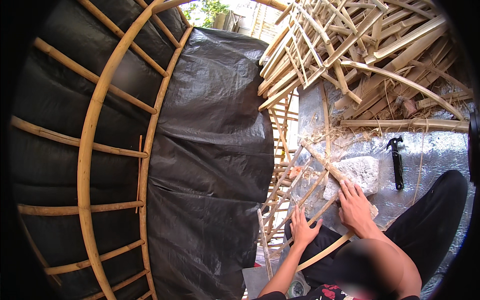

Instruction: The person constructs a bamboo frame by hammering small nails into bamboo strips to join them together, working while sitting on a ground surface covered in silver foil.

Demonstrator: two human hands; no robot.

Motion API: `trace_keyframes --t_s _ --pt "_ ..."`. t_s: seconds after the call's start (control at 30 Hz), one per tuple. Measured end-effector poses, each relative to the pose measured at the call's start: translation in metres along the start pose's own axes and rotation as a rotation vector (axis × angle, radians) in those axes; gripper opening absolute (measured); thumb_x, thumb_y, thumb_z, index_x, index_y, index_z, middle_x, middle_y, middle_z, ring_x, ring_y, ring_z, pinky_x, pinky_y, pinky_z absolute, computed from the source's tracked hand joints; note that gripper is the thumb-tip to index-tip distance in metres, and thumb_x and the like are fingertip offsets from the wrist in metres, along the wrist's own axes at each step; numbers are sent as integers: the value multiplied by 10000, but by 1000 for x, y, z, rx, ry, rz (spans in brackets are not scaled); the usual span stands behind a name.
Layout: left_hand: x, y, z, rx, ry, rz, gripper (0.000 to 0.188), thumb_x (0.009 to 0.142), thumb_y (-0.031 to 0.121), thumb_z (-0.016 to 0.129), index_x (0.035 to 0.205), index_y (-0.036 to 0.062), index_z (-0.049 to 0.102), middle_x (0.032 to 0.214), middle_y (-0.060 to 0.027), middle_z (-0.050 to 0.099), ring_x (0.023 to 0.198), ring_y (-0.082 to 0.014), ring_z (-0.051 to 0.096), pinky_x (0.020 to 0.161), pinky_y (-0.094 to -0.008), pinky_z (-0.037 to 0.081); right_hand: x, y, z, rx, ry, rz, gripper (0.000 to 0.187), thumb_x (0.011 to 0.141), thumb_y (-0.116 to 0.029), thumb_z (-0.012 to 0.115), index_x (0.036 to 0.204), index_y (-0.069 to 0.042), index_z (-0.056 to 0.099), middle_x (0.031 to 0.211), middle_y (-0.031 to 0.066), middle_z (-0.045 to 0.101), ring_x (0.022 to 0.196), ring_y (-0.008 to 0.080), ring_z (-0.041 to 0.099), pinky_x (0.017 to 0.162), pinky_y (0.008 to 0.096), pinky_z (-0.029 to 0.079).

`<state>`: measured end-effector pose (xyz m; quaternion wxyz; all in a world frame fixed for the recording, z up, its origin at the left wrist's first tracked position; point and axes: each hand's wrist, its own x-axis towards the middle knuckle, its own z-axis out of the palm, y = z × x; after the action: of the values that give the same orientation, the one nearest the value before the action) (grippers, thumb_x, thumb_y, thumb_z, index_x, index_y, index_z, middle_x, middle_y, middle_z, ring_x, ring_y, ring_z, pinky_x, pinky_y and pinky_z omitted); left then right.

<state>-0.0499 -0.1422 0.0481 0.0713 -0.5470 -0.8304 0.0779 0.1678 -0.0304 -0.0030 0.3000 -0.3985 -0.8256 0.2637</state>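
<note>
My left hand [304, 230] lies with fingers stretched out and thumb apart, against a thin bamboo strip of a crossed-strip lattice [287, 192]. Fingers of my right hand [354, 207] are extended over the lower end of a thicker bamboo stick [325, 162]; its thumb is hidden. That stick slants across the left side of a rough whitish stone [359, 172]. Another pale bamboo strip [327, 248] curves beneath both hands and across my lap. To the right of the stone lies a black hammer [396, 162] with a claw head.
A large heap of split bamboo [380, 45] fills the far right, with shavings along its edge. Silvery foil sheeting [372, 205] covers the floor. On the left, black plastic sheeting [210, 150] hangs beside a bamboo pole frame [87, 150]. My bent knee [445, 195] is at right.
</note>
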Motion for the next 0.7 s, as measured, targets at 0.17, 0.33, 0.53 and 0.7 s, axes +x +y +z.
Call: trace_keyframes --t_s 0.17,0.33,0.53,0.7 --pt "2 -8 7 -16 30 14 620 897 442 729 1372 68 589 1652 -209 302 1497 -396 299 1163 -558 327 3 -2 5 3 21 4 529 879 -192 572 1356 32 613 1563 195 475 1512 280 363 1248 447 246" --pt "3 -8 9 -18 72 29 437 892 418 742 1207 118 709 1637 -217 337 1481 -400 337 1125 -556 365 5 1 13 -3 65 -16 646 755 -197 706 1341 54 603 1543 210 475 1497 318 365 1247 458 255" --pt "2 -6 7 -12 62 24 367 883 417 755 1124 141 748 1643 -212 329 1481 -396 340 1122 -549 370 3 1 14 -1 60 -11 643 760 -201 710 1344 48 603 1546 216 470 1499 320 362 1250 457 250" --pt "1 -6 6 -20 57 15 342 879 415 761 1109 161 754 1644 -209 329 1482 -393 339 1124 -546 368 4 -4 -1 24 44 11 509 861 -153 579 1329 40 627 1544 201 493 1494 286 390 1247 436 259"
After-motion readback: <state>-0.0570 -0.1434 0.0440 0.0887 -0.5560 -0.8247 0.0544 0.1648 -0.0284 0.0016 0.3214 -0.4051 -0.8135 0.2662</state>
